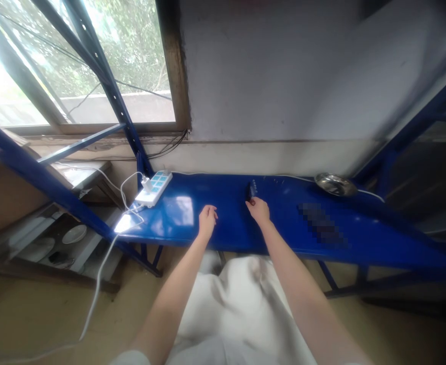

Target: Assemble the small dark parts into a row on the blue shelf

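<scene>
My right hand point(259, 209) grips the near end of a small dark object point(251, 189) with a row of pale knobs or teeth along its right side. The object is held at the blue table point(226, 223), and its exact kind is too small to make out. To the left, my left hand point(208, 219) hovers over the table with its fingers loosely bent and slightly apart; nothing shows in it. A few tiny bits point(279, 181) lie behind and to the right of the dark object.
A white power strip point(154, 188) with a plugged-in charger stands at the table's left end, its cable point(98, 284) hanging to the floor. A shiny metal dish point(335, 184) sits at the back right. Nearer lies a blurred-out dark item point(323, 223). Blue metal posts point(126, 116) frame the table.
</scene>
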Demonstrator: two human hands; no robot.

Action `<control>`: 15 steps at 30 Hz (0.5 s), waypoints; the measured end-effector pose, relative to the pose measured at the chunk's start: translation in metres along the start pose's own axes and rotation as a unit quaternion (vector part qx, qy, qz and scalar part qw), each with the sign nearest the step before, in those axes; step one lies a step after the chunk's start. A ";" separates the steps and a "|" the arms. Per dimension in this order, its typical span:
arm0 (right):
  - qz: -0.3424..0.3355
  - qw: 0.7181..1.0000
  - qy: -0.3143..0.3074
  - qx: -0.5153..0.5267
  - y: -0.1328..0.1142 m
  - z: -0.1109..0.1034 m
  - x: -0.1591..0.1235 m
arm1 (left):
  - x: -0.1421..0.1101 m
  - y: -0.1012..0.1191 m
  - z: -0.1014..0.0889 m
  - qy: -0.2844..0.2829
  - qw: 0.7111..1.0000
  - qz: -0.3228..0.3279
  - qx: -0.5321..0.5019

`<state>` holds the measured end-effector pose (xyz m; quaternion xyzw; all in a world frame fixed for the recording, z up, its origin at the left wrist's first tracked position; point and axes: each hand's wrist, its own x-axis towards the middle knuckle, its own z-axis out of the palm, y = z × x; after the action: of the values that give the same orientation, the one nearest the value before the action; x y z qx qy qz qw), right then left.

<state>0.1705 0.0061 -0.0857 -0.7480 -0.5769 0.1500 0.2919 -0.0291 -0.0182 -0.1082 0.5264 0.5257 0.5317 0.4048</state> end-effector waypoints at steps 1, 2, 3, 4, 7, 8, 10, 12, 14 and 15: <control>0.001 1.000 -0.003 -0.004 0.001 0.002 0.001 | 0.000 0.000 0.000 0.001 1.000 -0.001 -0.002; 0.002 1.000 -0.004 -0.007 0.001 0.003 0.001 | 0.000 0.000 0.000 0.001 1.000 -0.002 -0.003; 0.003 1.000 -0.003 -0.012 0.002 0.004 0.001 | 0.000 0.000 0.000 0.001 1.000 -0.004 -0.004; 0.004 1.000 -0.002 -0.017 0.002 0.005 0.002 | 0.000 0.001 0.000 0.001 1.000 -0.006 -0.004; 0.009 0.999 -0.002 -0.033 0.000 0.007 0.003 | -0.001 0.001 0.000 0.002 1.000 -0.009 -0.004; 0.013 0.999 -0.005 -0.036 0.000 0.007 0.004 | -0.001 0.001 0.000 0.002 1.000 -0.009 -0.004; 0.018 0.999 -0.013 -0.040 -0.001 0.007 0.005 | -0.001 0.001 0.000 0.001 1.000 -0.009 -0.004; 0.019 0.999 -0.021 -0.041 0.000 0.007 0.008 | -0.001 0.000 0.000 0.001 1.000 -0.007 -0.002; 0.018 0.999 -0.030 -0.039 0.003 0.007 0.010 | -0.001 0.000 0.000 0.001 1.000 -0.005 0.000; 0.019 0.999 -0.034 -0.037 0.004 0.007 0.011 | -0.001 0.000 0.000 0.000 1.000 -0.005 0.000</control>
<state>0.1735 0.0177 -0.0923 -0.7633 -0.5775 0.1598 0.2415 -0.0294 -0.0192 -0.1083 0.5241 0.5282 0.5297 0.4070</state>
